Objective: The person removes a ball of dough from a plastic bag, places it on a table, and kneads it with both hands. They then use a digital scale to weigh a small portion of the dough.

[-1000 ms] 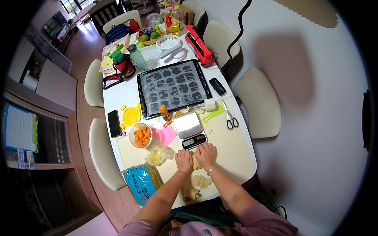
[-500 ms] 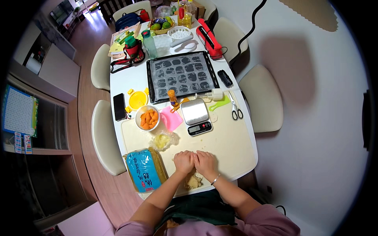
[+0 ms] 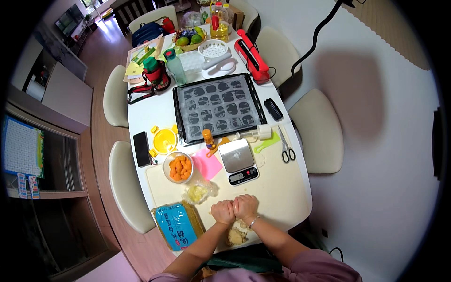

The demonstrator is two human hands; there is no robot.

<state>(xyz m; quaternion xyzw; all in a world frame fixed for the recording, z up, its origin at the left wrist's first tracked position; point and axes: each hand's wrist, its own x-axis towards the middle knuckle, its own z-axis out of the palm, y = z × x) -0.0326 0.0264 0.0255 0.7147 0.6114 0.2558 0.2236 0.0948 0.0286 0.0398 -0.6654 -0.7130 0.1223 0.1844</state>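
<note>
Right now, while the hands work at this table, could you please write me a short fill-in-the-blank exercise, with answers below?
1. A bracelet circles the person's ____ wrist.
2. In the picture, the blue-labelled package lies to the ____ of the left hand.
3. The bowl holds ____-coloured pieces.
4. Of the pale dough and the kitchen scale, the ____ is nearer the picture's lower edge.

Missing words: right; left; orange; dough.
</note>
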